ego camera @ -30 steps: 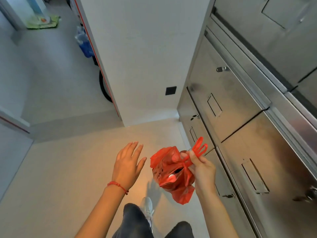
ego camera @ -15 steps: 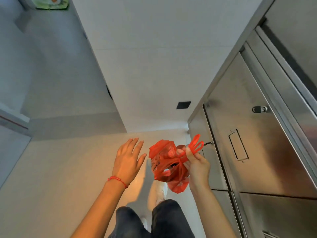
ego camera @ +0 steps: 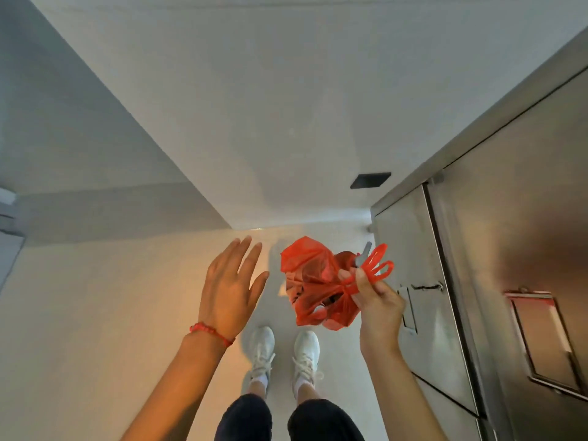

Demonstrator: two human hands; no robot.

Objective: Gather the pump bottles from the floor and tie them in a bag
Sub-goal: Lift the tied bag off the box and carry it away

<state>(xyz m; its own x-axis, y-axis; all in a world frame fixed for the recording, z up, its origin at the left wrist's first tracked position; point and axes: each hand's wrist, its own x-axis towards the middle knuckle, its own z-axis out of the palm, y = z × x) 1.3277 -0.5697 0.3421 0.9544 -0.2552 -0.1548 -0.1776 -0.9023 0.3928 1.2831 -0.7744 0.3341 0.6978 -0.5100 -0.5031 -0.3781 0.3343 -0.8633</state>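
Note:
A red plastic bag (ego camera: 313,281) hangs in the air above my feet, bulging, its handles knotted into loops. My right hand (ego camera: 377,300) pinches the bag at the knot, with the handle loops sticking up past my fingers. Something pale shows through a gap low in the bag; the bottles inside are otherwise hidden. My left hand (ego camera: 230,284) is held up left of the bag, apart from it, palm down, fingers spread, holding nothing. A red string bracelet circles that wrist.
Stainless steel cabinet doors (ego camera: 509,265) with recessed handles run along the right, close to my right hand. A white wall (ego camera: 254,122) with a small black plate (ego camera: 370,180) stands ahead. My white shoes (ego camera: 283,348) stand on the pale floor (ego camera: 95,313).
The view has shifted closer to the wall and cabinets. My feet now stand side by side below the bag. Both hands and the bag keep the same pose.

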